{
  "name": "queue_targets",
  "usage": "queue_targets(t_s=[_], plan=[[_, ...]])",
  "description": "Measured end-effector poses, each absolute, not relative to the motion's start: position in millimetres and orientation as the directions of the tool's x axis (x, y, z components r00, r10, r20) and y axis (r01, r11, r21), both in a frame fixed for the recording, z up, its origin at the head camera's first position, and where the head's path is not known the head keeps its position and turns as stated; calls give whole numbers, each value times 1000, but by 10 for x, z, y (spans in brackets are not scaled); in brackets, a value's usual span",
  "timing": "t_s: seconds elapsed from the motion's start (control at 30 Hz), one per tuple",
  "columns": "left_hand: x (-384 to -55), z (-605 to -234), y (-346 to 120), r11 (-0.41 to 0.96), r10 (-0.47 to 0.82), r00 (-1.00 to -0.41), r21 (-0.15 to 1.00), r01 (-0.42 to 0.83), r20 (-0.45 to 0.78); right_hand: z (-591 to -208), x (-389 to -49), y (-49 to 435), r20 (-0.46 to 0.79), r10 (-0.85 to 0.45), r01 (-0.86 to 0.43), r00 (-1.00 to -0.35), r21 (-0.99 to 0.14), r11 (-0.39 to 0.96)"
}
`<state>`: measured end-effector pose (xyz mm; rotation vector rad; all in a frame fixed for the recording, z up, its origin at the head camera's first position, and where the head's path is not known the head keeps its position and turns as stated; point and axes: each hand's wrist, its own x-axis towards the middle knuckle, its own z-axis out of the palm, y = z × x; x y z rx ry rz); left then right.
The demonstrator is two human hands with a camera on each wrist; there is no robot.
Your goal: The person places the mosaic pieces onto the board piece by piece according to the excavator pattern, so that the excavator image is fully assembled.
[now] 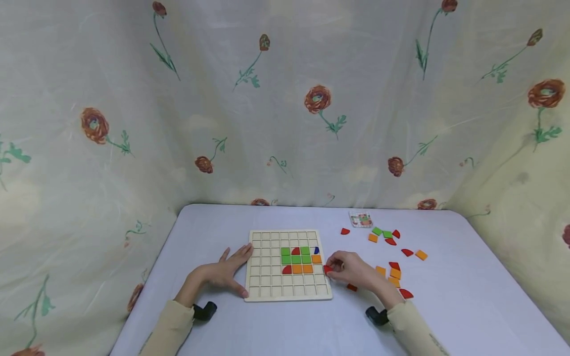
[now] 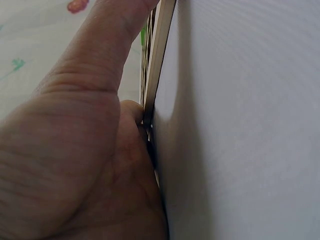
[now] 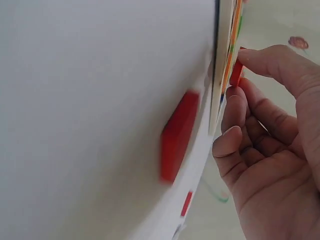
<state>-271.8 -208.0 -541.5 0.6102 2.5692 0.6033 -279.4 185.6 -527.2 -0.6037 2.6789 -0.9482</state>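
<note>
A pale wooden grid board (image 1: pixel 269 291) lies on the table, with green squares (image 1: pixel 296 259), orange squares (image 1: pixel 302 269), red quarter-circles (image 1: pixel 287 269) and one blue piece (image 1: pixel 316 250) set in its cells. My left hand (image 1: pixel 222 272) is spread along the board's left side, fingertips at the edge and thumb by the near corner. At the right edge, my right hand (image 1: pixel 354 271) pinches a red quarter-circle piece (image 3: pixel 236 74) between thumb and finger, close over the board. Beneath that hand, another red piece (image 3: pixel 179 137) lies on the tabletop.
Loose orange squares (image 1: pixel 394 282), red quarter-circles (image 1: pixel 407 252) and green squares (image 1: pixel 377 231) are scattered on the right of the table (image 1: pixel 467 296). A small pattern card (image 1: pixel 360 219) lies at the back. Behind hangs a flowered curtain (image 1: pixel 285 123).
</note>
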Motion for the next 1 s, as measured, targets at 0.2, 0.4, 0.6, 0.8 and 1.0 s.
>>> queue_targets(t_s=[0.2, 0.4, 0.6, 0.8, 1.0], plan=[[-2712, -5404, -2057, 810, 502, -809, 495, 315, -305, -5270, -2819, 1709, -83, -506, -336, -859, -655, 677], [-2726, -5404, -2050, 806, 506, -809, 499, 319, -300, -5273, -2871, 1621, -109, -485, -313, -868, -638, 704], [-2745, -5425, -2058, 802, 513, -807, 498, 329, -294, -5249, -2892, 1575, -125, -461, -293, -879, -621, 727], [-2743, -5439, -2068, 809, 509, -808, 486, 331, -296, -5254, -2873, 1556, -94, -473, -322, -876, -616, 719], [-2728, -5446, -2081, 815, 499, -811, 483, 320, -305, -5280, -2826, 1565, -74, -452, -308, -889, -636, 708]])
